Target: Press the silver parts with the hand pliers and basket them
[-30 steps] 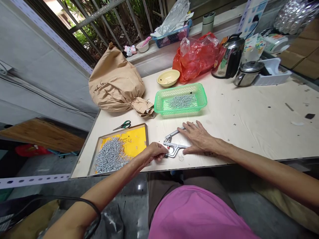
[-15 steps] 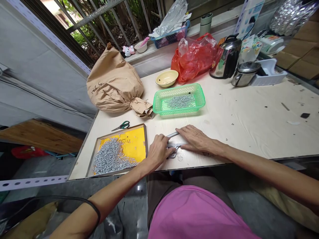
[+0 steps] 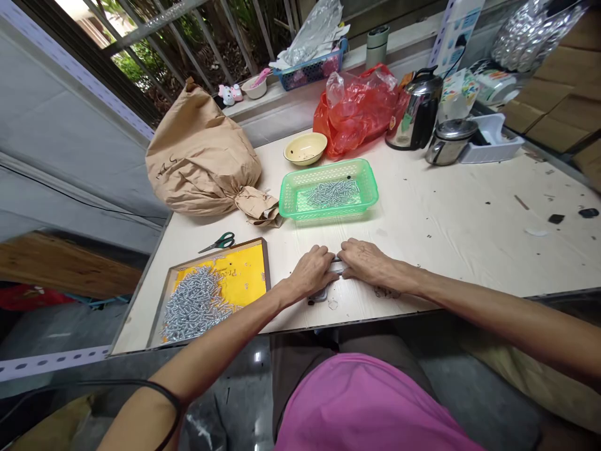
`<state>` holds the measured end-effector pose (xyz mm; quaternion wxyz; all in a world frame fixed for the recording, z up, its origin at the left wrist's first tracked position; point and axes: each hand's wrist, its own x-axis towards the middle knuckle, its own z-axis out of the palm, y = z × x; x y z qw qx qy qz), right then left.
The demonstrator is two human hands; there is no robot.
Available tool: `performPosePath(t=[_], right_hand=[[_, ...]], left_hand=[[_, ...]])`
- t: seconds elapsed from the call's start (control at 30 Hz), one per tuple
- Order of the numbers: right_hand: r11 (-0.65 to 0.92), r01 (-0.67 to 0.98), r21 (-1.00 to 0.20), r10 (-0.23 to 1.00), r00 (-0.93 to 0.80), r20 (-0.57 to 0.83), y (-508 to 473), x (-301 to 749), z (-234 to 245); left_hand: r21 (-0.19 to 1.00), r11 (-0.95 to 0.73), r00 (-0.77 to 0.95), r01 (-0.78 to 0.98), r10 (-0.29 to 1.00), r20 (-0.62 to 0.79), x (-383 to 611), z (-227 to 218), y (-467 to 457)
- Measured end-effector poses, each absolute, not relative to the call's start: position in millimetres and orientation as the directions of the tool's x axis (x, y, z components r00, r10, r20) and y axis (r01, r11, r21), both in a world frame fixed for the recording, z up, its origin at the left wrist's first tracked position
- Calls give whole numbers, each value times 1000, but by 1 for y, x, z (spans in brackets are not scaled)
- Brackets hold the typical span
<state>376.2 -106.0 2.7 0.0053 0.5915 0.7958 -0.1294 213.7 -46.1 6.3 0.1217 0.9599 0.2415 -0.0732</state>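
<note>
My left hand [image 3: 310,272] and my right hand [image 3: 367,262] meet near the table's front edge, fingers closed on opposite ends of a flat grey metal piece [image 3: 337,267]. It lies low over the table, and the hands cover most of it, so its full shape is hidden. Under the heel of my left hand a rounded grey metal end [image 3: 320,294] sticks out; whether it belongs to the same piece I cannot tell. To the left, a shallow tray [image 3: 265,266] with a yellow bottom holds a heap of small silver screw-like pieces [image 3: 195,304].
Beyond the hands stands a green plastic basket [image 3: 328,214] with more small metal pieces. Scissors [image 3: 220,241] lie behind the tray. A brown sack [image 3: 201,156], a cream bowl [image 3: 305,149], a red plastic bag [image 3: 354,113], a kettle [image 3: 416,109] and a metal pot [image 3: 449,141] line the back.
My hands have drawn together, and the separate strip and frame-like metal part seen between them now appear lined up as one piece. The whole view has shifted slightly.
</note>
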Motion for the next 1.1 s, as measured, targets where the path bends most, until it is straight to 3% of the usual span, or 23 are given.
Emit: performPosePath(t=[0.27, 0.4, 0.5, 0.6, 0.83, 0.93, 1.03, 1.1], right_hand=[[267, 940, -210, 946, -297, -126, -110, 379, -4], [298, 919, -259, 939, -331, -93, -105, 394, 2], [322, 892, -318, 929, -363, -78, -98, 405, -4], [278, 926, -258, 955, -296, -35, -89, 409, -14], [203, 974, -101, 979, -198, 55, -63, 395, -6], [396, 915, -83, 918, -392, 58, -69, 363, 6], [661, 740, -126, 747, -665, 14, -81, 323, 9], [745, 655, -126, 660, -751, 0, -87, 304, 6]], left_hand=[[206, -823, 847, 529, 498, -186, 214, 2, -47], [212, -807, 829, 551, 558, -35, 202, -6, -66], [249, -836, 843, 489, 526, 109, 195, -18, -97], [311, -862, 872, 400, 463, 161, 195, -27, -127], [438, -816, 873, 377, 471, 128, 197, -26, -137], [459, -826, 887, 327, 435, 152, 190, -19, -141], [474, -844, 902, 252, 382, 200, 174, -10, -156], [446, -853, 881, 272, 407, 242, 155, -4, -162]])
